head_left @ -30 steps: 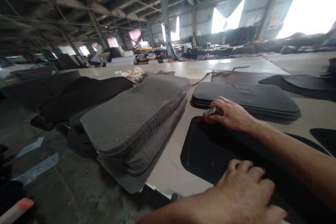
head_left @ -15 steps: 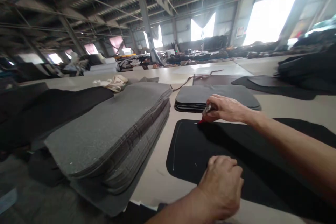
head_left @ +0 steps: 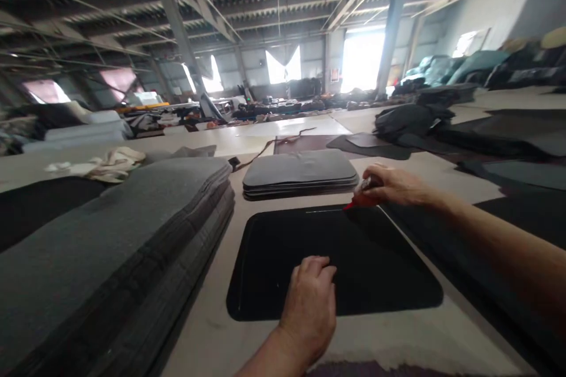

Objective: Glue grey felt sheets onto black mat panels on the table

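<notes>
Tracing looks partly done, judging by the marks: a pale line shows along the left edge and part of the far edge of the black mat [head_left: 336,259], none visible on the right or near edges. Right hand [head_left: 391,185] is closed around a red-tipped marker [head_left: 360,193], tip touching the mat's far edge just right of centre; left hand [head_left: 309,306] lies flat, palm down, fingers loosely together, pressing the mat's near-middle and gripping nothing. Mat lies flat on the table [head_left: 212,336], between the hands, with a small grey stack [head_left: 300,174] just beyond it and a tall grey stack [head_left: 110,247] to the left.
</notes>
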